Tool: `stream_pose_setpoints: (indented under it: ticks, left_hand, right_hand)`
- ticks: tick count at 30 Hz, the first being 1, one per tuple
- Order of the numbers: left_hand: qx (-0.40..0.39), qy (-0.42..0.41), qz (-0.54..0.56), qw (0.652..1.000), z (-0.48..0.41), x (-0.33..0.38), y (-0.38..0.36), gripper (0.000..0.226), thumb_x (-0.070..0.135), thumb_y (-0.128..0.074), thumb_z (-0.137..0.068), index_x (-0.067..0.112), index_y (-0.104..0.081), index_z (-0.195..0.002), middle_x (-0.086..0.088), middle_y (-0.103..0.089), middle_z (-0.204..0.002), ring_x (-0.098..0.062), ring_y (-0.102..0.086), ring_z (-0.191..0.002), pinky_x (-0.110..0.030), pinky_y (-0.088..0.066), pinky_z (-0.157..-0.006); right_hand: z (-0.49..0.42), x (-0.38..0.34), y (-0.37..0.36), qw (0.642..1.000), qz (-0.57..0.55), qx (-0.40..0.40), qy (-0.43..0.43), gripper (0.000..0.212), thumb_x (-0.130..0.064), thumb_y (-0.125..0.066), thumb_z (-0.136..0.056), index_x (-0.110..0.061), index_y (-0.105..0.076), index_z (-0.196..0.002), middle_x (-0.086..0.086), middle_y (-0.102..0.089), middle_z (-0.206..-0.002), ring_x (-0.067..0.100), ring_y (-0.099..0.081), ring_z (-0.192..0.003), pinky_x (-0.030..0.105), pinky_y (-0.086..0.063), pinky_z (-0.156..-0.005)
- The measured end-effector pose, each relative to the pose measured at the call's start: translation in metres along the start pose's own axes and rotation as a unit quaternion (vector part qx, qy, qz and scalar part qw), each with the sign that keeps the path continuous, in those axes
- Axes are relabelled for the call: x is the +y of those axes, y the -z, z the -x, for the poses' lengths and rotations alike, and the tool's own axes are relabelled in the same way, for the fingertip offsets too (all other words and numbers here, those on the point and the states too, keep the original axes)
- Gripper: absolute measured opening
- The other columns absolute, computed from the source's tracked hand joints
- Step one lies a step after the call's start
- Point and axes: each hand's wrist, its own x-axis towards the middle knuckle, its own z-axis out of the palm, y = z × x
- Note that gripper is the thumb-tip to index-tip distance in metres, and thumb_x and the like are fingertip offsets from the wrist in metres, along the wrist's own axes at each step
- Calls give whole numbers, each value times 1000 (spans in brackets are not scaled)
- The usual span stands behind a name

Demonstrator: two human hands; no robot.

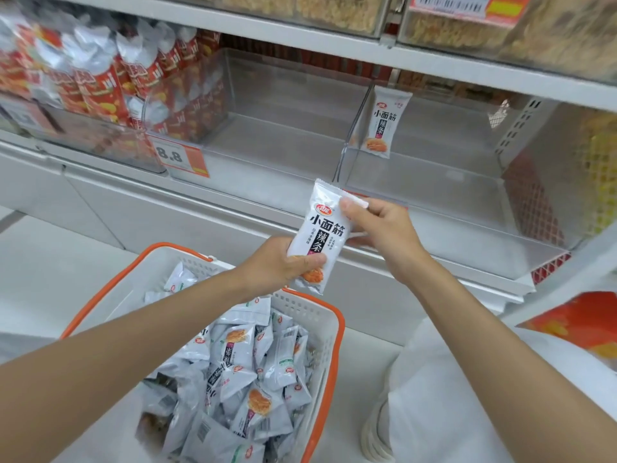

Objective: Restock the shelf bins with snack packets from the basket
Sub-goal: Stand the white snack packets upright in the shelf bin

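Note:
A white snack packet (322,228) with black lettering is held upright in front of the shelf. My left hand (278,264) grips its lower end, thumb across the front. My right hand (377,228) pinches its upper right edge. Below them stands a white basket with an orange rim (335,332), filled with several more of the same packets (247,372). One identical packet (382,123) leans upright against the left wall of the clear right-hand shelf bin (450,192). The clear middle bin (267,128) holds nothing that I can see.
The bin at the left holds several red and silver snack bags (100,75). An orange price tag reading 8.8 (180,157) hangs on the shelf front. Bins of loose snacks fill the shelf above (334,11). A red packet (577,322) lies at the lower right.

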Motion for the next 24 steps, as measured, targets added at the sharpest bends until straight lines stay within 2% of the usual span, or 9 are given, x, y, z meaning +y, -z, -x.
stream_pose_setpoints:
  ticks: [2,4,7,9,11,14,18,22,24]
  left_hand:
    - [14,-9,14,1000,-2,5,-3,6,15,-65,-91,21,-67,-90,15,-71,-67,2,-67,-64,-11,-48,-58]
    - [19,-24,21,999,-7,15,-5,9,13,-65,-90,15,-67,-99,12,-71,-71,0,-68,-65,-12,-50,-59]
    - [45,-83,4,996,-26,35,-7,23,22,-69,-88,13,-64,-108,0,-74,-94,-10,-71,-81,-24,-57,-74]
    - [91,-128,-36,987,-45,55,-9,26,26,-71,-87,14,-63,-109,-1,-71,-100,-9,-67,-84,-21,-54,-79]
    - [148,-170,-72,972,-66,81,-12,25,29,-71,-86,17,-62,-107,3,-68,-97,-7,-62,-81,-17,-50,-75]
    - [193,-210,-152,946,-98,116,-12,25,33,-69,-87,20,-61,-108,11,-63,-94,-5,-56,-79,-20,-47,-73]
    - [207,-155,-221,940,-156,138,2,43,34,-68,-87,16,-56,-124,1,-59,-113,-17,-58,-105,-29,-47,-88]
    - [184,-90,-264,943,-211,146,15,62,35,-70,-87,7,-47,-137,-8,-52,-138,-24,-52,-124,-29,-44,-98]
    - [174,-61,-233,955,-234,145,20,67,34,-70,-86,7,-42,-141,-7,-46,-145,-23,-48,-130,-25,-40,-98]
  right_hand:
    - [5,0,5,996,19,-74,-44,27,-18,-70,-88,-6,-67,-112,5,-76,-99,20,-73,-86,34,-60,-77]
    - [7,-2,10,994,35,-81,-59,24,-10,-70,-87,-4,-68,-110,7,-76,-100,20,-73,-85,33,-61,-77]
    - [3,-13,25,999,-23,-1,-35,12,-4,-67,-88,-1,-70,-99,9,-76,-88,18,-72,-71,26,-58,-62]
    - [-2,-23,42,996,-63,68,-11,10,-6,-66,-88,-1,-68,-96,12,-74,-84,18,-70,-65,23,-54,-57]
    - [-8,-33,60,989,-89,121,10,8,-8,-66,-88,-2,-68,-94,13,-74,-85,18,-70,-67,23,-54,-59]
    - [-21,-46,82,980,-101,169,31,2,-10,-66,-89,-8,-68,-88,9,-75,-89,19,-71,-74,26,-57,-66]
    - [-56,-52,99,976,-62,206,34,2,-10,-68,-88,-10,-66,-87,10,-74,-93,20,-71,-79,29,-59,-72]
    - [-115,-42,102,978,21,205,27,9,-6,-70,-87,-5,-65,-94,12,-71,-97,21,-70,-79,26,-58,-67]
    - [-150,-35,100,974,95,203,8,10,-10,-71,-87,-7,-65,-96,14,-71,-104,25,-70,-87,32,-59,-76]
